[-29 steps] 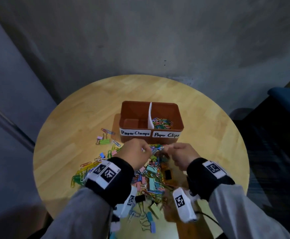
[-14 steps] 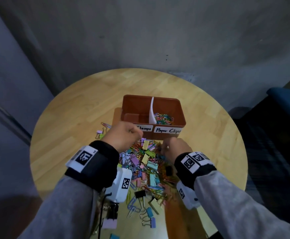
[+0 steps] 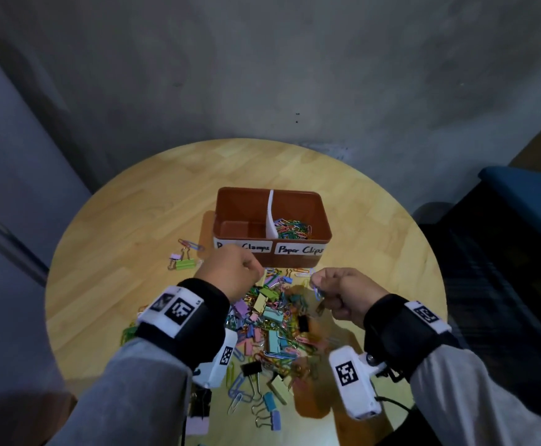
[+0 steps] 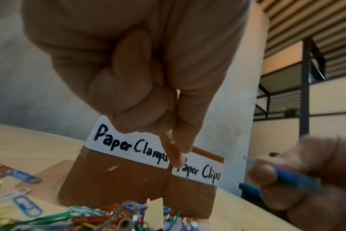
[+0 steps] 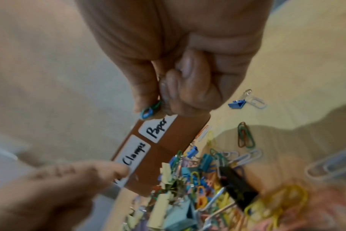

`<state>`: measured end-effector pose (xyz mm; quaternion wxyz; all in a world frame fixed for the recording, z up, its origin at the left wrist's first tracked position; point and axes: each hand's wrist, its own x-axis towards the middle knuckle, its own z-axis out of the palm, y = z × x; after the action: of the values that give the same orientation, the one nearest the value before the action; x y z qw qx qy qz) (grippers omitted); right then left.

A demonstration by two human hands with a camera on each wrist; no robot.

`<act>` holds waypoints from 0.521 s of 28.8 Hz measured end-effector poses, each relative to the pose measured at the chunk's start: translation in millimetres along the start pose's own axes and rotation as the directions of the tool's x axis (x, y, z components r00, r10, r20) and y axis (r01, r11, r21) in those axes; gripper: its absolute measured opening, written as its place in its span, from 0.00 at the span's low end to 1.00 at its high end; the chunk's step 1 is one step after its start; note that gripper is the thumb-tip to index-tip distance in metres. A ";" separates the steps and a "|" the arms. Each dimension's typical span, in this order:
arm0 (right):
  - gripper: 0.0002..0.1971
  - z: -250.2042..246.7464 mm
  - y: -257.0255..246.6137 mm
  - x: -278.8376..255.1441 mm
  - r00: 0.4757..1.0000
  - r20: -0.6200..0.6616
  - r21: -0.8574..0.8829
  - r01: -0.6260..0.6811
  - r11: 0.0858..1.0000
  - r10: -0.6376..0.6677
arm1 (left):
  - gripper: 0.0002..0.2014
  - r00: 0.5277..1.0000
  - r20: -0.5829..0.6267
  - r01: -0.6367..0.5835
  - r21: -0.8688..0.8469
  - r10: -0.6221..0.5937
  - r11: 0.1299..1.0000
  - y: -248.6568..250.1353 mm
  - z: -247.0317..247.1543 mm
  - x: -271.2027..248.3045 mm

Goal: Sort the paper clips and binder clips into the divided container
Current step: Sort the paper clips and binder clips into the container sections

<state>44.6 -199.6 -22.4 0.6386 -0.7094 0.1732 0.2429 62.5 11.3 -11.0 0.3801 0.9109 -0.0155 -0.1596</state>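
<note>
A brown divided container stands mid-table, labelled "Paper Clamps" on the left and "Paper Clips" on the right. Coloured paper clips lie in its right half; the left half looks bare. A mixed pile of paper clips and binder clips lies in front of it. My left hand is a curled fist in front of the "Paper Clamps" label, thumb against forefinger, with nothing showing in the pinch. My right hand pinches blue and green paper clips above the pile's right side.
A green and a pink binder clip lie left of the container, and a black binder clip sits in the pile. More loose clips reach toward the round table's near edge. A blue seat stands to the right.
The hands, joined over the pile a second ago, have parted. The left fist went up to the container's left label; the right hand drew away to the right, still pinching clips.
</note>
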 end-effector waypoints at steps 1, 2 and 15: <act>0.14 -2.3 2.0 -1.2 1.000 0.005 0.075 -0.028 0.997 0.028 | 0.13 1.000 0.000 0.005 0.056 -0.005 0.998 1.3 5.7 1.6; 0.15 -3.8 3.7 -3.4 0.999 0.008 0.135 -0.054 0.989 0.054 | 0.13 1.000 0.013 0.008 0.105 -0.010 0.994 4.2 11.7 3.1; 0.06 -19.8 8.7 -34.3 0.971 0.238 0.514 -0.092 0.853 -0.038 | 0.08 0.983 0.158 0.016 0.410 -0.088 0.912 39.7 59.4 41.6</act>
<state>14.0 -222.5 -8.8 0.8195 -0.4726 0.1643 0.2794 87.6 -63.9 -34.2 0.1749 0.9528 -0.0571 -0.2414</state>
